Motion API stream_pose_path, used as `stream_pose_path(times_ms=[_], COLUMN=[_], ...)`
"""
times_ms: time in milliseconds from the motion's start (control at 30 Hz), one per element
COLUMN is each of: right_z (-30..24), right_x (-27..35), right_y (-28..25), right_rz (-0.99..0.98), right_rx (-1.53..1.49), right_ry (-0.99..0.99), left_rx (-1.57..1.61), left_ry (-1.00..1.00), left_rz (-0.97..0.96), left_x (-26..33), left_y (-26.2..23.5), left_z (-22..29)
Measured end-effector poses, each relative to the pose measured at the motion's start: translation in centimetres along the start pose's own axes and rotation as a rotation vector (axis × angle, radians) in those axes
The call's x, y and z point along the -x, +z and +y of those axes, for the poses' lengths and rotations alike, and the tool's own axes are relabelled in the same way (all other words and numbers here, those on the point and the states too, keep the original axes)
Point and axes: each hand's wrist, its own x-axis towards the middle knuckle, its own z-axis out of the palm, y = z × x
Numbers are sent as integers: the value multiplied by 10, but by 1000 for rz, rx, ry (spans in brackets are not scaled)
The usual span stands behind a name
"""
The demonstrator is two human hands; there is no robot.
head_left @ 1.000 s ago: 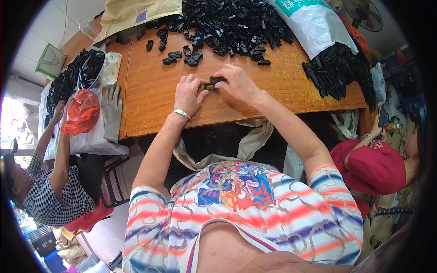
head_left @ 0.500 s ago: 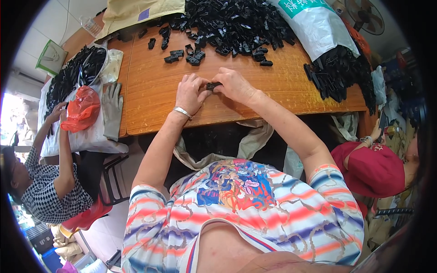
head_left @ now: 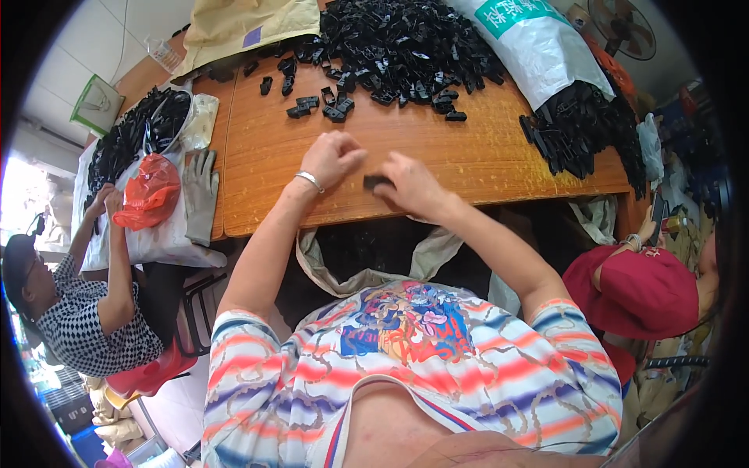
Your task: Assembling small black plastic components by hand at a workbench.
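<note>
Head view: both hands work one black part at the table's near edge.

Table (head_left: 484, 156) carries the heap (head_left: 406, 39) of black parts at its far side. Right hand (head_left: 413, 187) pinches the part (head_left: 376, 182); left hand (head_left: 331, 158) is loosely curled beside it, holding nothing visible. Risk: so near the edge, a slipped pinch would likely drop the part off the table.

A grey glove (head_left: 201, 193) lies at the table's (head_left: 484, 156) left edge, just beside an orange bag (head_left: 148, 191). A white sack (head_left: 538, 47) lies at the far right. A fan (head_left: 620, 27) stands behind it. A green-rimmed thing (head_left: 95, 105), perhaps a box, leans far left.
</note>
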Motion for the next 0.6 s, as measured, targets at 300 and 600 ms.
stream_pose_path(times_ms=[300, 600], right_z=[-37, 60], right_x=[70, -66], right_y=[34, -9], right_rz=[-267, 383], right_rx=[-219, 51], right_ry=[-185, -1], left_rx=[-386, -155], left_ry=[135, 25], left_rz=[422, 406], left_x=[-35, -23], left_y=[-8, -3], left_z=[-28, -19])
